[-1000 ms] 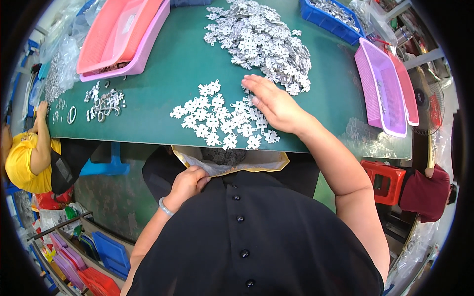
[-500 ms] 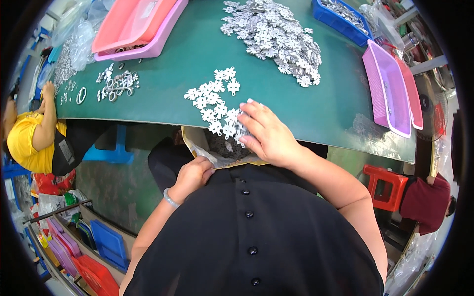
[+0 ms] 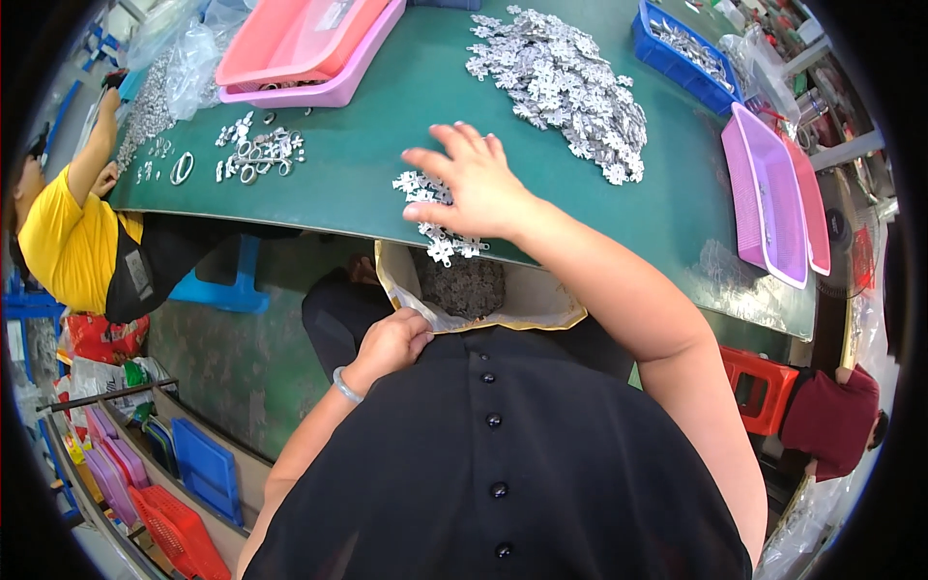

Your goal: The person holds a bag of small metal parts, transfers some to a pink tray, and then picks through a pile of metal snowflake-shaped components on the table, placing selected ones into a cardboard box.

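My right hand (image 3: 474, 188) is spread over a small group of silvery, cross-shaped metal pieces (image 3: 443, 247) at the table's near edge; it covers part of them. With bent fingers, my left hand (image 3: 394, 343) grips the rim of an open sack (image 3: 570, 307) on my lap, just below the table edge. Many small grey pieces (image 3: 464, 286) lie inside the sack. Farther off on the green table (image 3: 348, 164) is a large heap of the same silvery pieces (image 3: 570, 92).
Stacked pink trays (image 3: 280, 48) stand at the far left, near ring-shaped parts (image 3: 261, 155). A blue bin (image 3: 684, 58) and a purple basket (image 3: 766, 198) are at the right. A co-worker in a yellow shirt (image 3: 72, 232) sits left; a person in dark red (image 3: 829, 425) is at the right.
My right hand has moved left and farther from me, and its fingers have spread over the small group. Fewer pieces show there. My left hand still holds the sack's rim.
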`<state>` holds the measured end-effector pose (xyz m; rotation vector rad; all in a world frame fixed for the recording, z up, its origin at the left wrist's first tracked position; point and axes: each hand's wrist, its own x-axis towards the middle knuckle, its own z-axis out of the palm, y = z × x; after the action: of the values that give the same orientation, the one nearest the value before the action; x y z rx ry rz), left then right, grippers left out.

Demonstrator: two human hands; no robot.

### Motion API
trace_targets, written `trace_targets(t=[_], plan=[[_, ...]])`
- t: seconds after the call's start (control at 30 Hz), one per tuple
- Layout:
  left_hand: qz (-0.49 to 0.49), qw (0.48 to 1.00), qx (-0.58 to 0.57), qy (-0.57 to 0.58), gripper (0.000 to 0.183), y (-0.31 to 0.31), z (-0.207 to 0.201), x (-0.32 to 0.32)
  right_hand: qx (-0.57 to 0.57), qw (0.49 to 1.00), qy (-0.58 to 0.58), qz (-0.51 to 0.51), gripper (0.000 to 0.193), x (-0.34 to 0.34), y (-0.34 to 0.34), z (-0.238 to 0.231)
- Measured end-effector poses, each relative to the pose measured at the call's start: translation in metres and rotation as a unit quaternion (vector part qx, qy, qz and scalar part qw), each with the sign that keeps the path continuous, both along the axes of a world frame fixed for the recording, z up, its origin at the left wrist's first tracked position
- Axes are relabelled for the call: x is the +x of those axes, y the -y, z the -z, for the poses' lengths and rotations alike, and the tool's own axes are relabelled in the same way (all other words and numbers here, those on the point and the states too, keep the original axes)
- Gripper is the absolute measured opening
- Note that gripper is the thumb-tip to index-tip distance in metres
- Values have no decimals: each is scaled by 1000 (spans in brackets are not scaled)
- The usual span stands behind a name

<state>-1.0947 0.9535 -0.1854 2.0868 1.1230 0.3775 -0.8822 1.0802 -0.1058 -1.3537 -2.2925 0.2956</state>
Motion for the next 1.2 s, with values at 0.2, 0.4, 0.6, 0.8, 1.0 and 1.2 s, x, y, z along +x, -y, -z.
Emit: trace_targets(t=[0.2,0.4,0.6,0.8,1.0,1.2], plan=[[-2,1000,-2,11,7,2,2,-4,16,997,26,-67,53,-5,21,4],[2,1000,28,6,7,2,5,-4,32,993,22,-111,45,5,75,1],[-8,1000,23,2,6,3,3,-3,54,985,-57,-151,34,35,83,-19],[11,1000,22,-3,7,-2,6,2,67,997,-22,16,36,93,50,-25],[-1,1000,19,6,8,1,8,-4,-61,980,-58,-182,40,59,97,-7],[13,1000,9,4,7,-2,8,-2,191,950,-6,248,59,150,6,-25]])
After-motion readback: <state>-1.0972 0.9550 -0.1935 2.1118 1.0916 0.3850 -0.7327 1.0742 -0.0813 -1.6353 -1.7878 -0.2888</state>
